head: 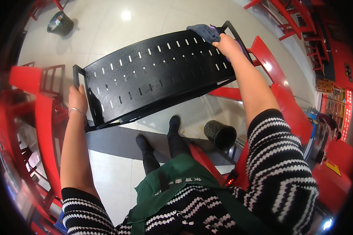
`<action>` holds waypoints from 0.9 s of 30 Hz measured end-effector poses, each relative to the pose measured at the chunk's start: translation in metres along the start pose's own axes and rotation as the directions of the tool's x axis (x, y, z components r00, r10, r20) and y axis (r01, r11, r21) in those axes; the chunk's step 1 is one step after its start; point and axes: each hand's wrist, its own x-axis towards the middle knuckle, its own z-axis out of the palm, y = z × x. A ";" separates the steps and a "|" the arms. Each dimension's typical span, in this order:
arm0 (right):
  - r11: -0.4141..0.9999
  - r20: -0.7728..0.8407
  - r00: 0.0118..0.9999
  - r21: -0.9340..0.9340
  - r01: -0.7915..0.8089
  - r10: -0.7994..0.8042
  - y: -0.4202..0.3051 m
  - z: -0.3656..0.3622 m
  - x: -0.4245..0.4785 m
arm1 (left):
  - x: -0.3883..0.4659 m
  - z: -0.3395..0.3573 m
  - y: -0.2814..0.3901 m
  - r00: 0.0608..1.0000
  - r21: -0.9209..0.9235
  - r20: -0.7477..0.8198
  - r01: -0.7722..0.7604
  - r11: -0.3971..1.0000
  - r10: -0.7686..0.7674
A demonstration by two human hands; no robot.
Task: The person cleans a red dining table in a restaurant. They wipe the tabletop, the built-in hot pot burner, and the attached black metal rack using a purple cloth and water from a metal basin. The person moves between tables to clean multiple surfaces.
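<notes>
A black metal shelf rack [153,76] with slotted holes spans the space before me, tilted up to the right. My left hand [77,98], a bracelet at its wrist, grips the upright frame at the rack's left end. At the far right corner, my right hand [227,45] holds a grey-blue cloth [205,33] with a purple edge against the slotted top. Part of the cloth is hidden behind that hand. The rack's near side partly hides what lies under its top.
Red wooden chairs or benches [48,123] stand at the left, and a red bench [291,108] at the right. A dark patterned bin [216,132] is near my feet, another bin [60,25] at the far left. Pale tiles [111,173] with a grey band form the floor.
</notes>
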 end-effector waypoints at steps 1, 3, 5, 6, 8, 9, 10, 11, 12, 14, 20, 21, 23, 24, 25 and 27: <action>0.998 0.009 0.999 0.031 0.051 -0.052 0.006 0.000 0.004 | 0.000 0.001 0.001 1.000 0.016 -0.003 -0.005 1.000 0.005; 0.982 0.032 0.986 0.096 0.160 -0.164 0.020 -0.001 0.009 | 0.002 0.002 -0.001 1.000 -0.002 0.008 0.004 1.000 -0.004; 0.958 0.082 0.977 0.231 0.172 -0.195 0.027 0.003 0.011 | 0.002 0.003 -0.004 1.000 -0.011 0.009 0.018 1.000 -0.018; 0.954 0.063 0.978 0.240 0.179 -0.200 0.030 0.004 0.013 | 0.002 0.002 0.000 1.000 -0.020 0.003 0.012 1.000 -0.012; 0.950 0.007 0.981 0.250 0.187 -0.195 0.035 0.010 0.016 | 0.002 0.002 0.002 1.000 -0.015 0.001 0.012 1.000 -0.012; 0.950 0.027 0.982 0.261 0.172 -0.185 0.034 0.009 0.017 | 0.003 0.002 0.000 1.000 0.003 0.004 0.022 1.000 -0.022; 0.950 0.047 0.983 0.271 0.156 -0.175 0.034 0.008 0.019 | 0.003 0.002 -0.001 0.999 0.020 0.006 0.032 0.999 -0.032; 0.949 0.067 0.984 0.281 0.140 -0.165 0.034 0.007 0.020 | 0.003 0.001 0.000 1.000 0.021 0.004 0.030 0.999 -0.030; 0.951 0.051 0.985 0.271 0.148 -0.168 0.034 0.007 0.019 | 0.002 -0.001 0.003 1.000 0.021 0.005 0.029 0.999 -0.029; 0.964 0.012 0.984 0.202 0.174 -0.180 0.034 0.009 0.017 | 0.002 0.000 0.003 1.000 0.020 0.007 0.027 0.999 -0.027; 0.975 -0.003 0.986 0.148 0.165 -0.166 0.024 0.004 0.011 | 0.007 0.002 -0.003 1.000 0.020 0.005 0.021 1.000 -0.021; 0.981 -0.010 0.991 0.143 0.134 -0.134 0.022 0.003 0.009 | 0.006 0.001 -0.003 1.000 0.026 0.005 0.018 0.999 -0.018; 0.977 -0.093 0.990 0.176 0.121 -0.106 0.026 0.009 0.008 | 0.006 0.001 -0.001 1.000 0.027 0.006 0.010 1.000 -0.011; 0.974 -0.129 0.987 0.193 0.116 -0.092 0.026 0.011 0.006 | 0.007 0.001 -0.001 1.000 0.025 0.010 0.009 1.000 -0.009; 0.969 -0.096 0.988 0.205 0.140 -0.123 0.027 0.014 0.003 | 0.008 0.002 0.000 1.000 0.022 0.015 0.007 1.000 -0.007; 0.955 -0.031 0.982 0.229 0.188 -0.186 0.029 0.019 -0.012 | 0.008 0.003 0.002 1.000 0.010 0.003 -0.004 1.000 0.004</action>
